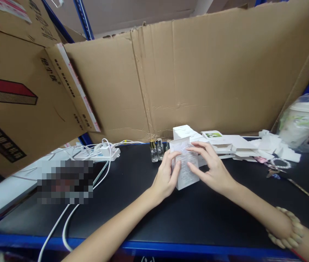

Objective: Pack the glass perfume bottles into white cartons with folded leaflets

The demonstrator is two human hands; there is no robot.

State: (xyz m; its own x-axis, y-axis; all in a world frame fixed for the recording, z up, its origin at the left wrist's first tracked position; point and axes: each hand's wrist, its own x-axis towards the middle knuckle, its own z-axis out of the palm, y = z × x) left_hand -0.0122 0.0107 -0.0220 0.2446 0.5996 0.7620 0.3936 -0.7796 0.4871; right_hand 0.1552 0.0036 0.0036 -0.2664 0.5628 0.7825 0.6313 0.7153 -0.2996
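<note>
A small white carton [185, 173] with fine printed text stands tilted over the black tabletop, its upper end nearest the back. My left hand [165, 174] grips its left side, thumb and fingertips against the printed face. Spread fingers of my right hand [211, 165] touch the carton near its top edge, and the thumb rests lower on the printed face. Small glass bottles stand just behind my left hand, among them a gold-capped bottle [153, 151] and a silver-capped bottle [159, 149]. More white cartons [183, 131] are grouped behind the held one, partly hidden by it.
Opened white boxes and crumpled paper [276, 143] lie at the back right. Near them are a beaded bracelet [280, 163], keys and a pen-like stick [299, 187]. A bagged cup [304, 120] stands far right. A power strip [114, 154] and white cables occupy the left; cardboard walls [198, 80] enclose the back.
</note>
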